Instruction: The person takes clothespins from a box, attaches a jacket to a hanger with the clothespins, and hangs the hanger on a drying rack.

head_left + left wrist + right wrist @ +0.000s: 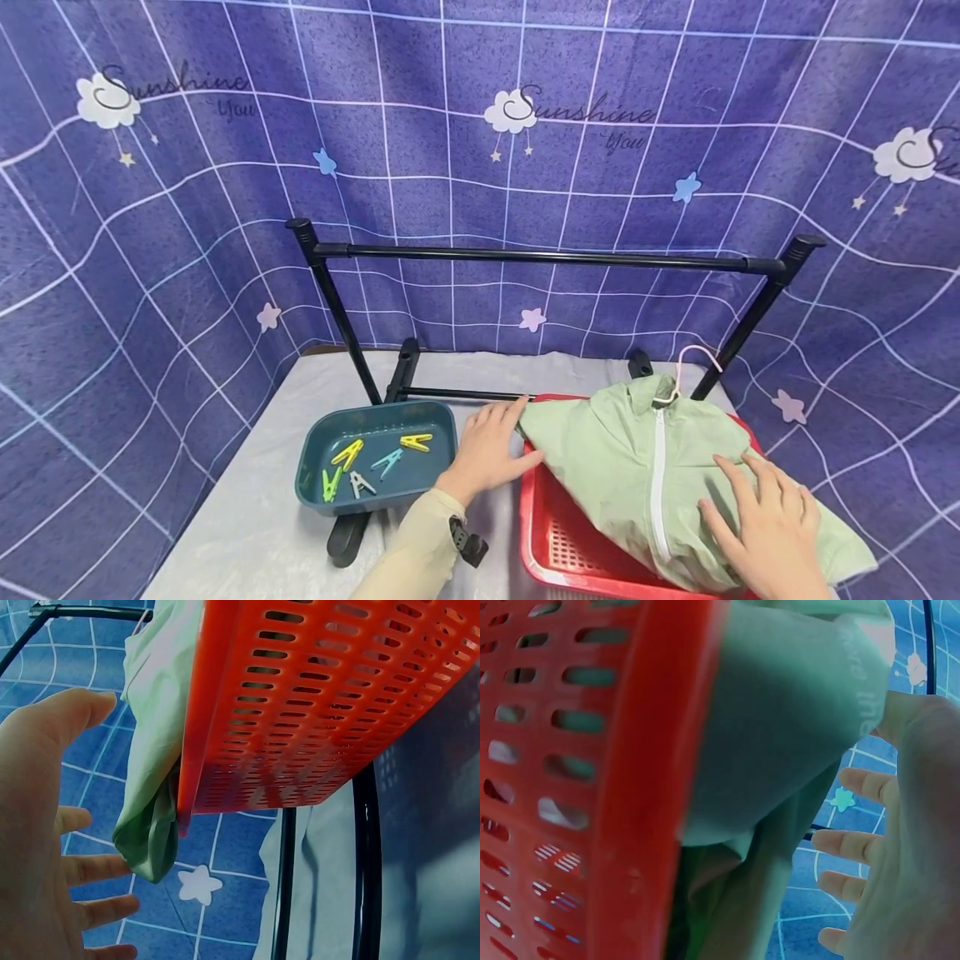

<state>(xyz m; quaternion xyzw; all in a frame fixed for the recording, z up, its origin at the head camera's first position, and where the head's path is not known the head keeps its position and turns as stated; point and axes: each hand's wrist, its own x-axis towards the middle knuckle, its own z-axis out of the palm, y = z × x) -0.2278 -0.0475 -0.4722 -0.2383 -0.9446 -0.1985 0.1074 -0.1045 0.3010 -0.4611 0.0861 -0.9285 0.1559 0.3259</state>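
Observation:
A light green jacket (618, 454) with a white zip lies spread over a red basket (527, 533). From its collar sticks up the hook of a pink hanger (681, 367). My left hand (491, 446) is beside the sleeve end at the jacket's left, its fingers extended; in the left wrist view a gap shows between thumb and cloth (154, 772). Over the right side of the jacket is my right hand (776, 525), fingers spread and loosely bent. The right wrist view shows its fingers beside the hanging fabric (780, 712), with no grip visible; thumb contact is unclear.
A black rack with a horizontal bar (547, 256) stands behind the basket. To the left, a dark teal tray (302, 479) holds several clothespins (388, 461) on the pale-covered table (240, 500). A blue patterned curtain (450, 167) surrounds the back.

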